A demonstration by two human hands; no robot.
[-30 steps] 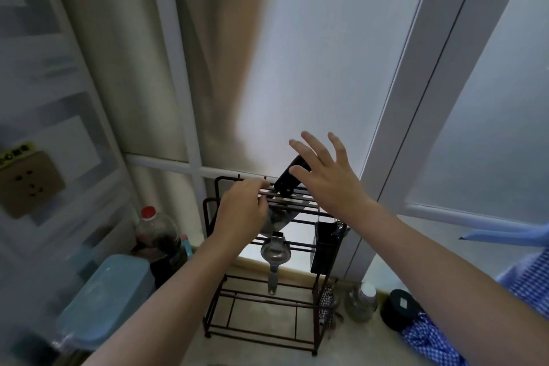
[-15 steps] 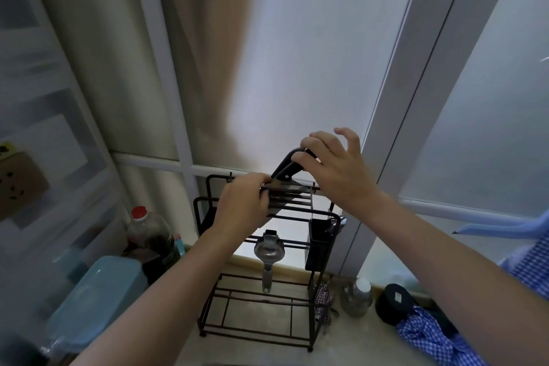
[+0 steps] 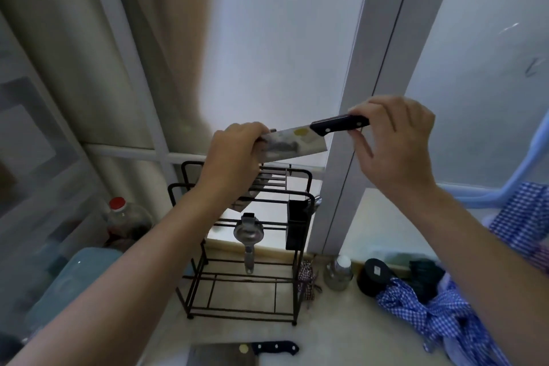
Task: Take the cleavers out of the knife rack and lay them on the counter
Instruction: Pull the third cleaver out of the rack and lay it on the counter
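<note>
- We see the pale counter (image 3: 341,333) along the bottom of the frame, hemmed by frosted window panels behind and a white frame post (image 3: 356,128) right of centre; open counter lies in front of the rack, toward the lower centre.
- The black wire knife rack (image 3: 246,276) stands at centre, clear of the blue checked cloth (image 3: 439,312) heaped at lower right; a blue container (image 3: 68,282) and a red-capped bottle (image 3: 124,217) crowd the left side; a metal utensil (image 3: 249,235) hangs on the rack's front.
- The lifted cleaver (image 3: 300,140) is above the rack's top rails at mid-frame, free of them; broad grey blade, smudged, a yellow sticker near its black riveted handle; long axis near level, handle toward the right and slightly higher.
- Our right hand (image 3: 395,145) pinches the handle's end between thumb and fingers; our left hand (image 3: 234,157) is closed around the blade's far end.
- A second cleaver (image 3: 237,352) lies flat on the counter at the bottom edge, its handle pointing right.
</note>
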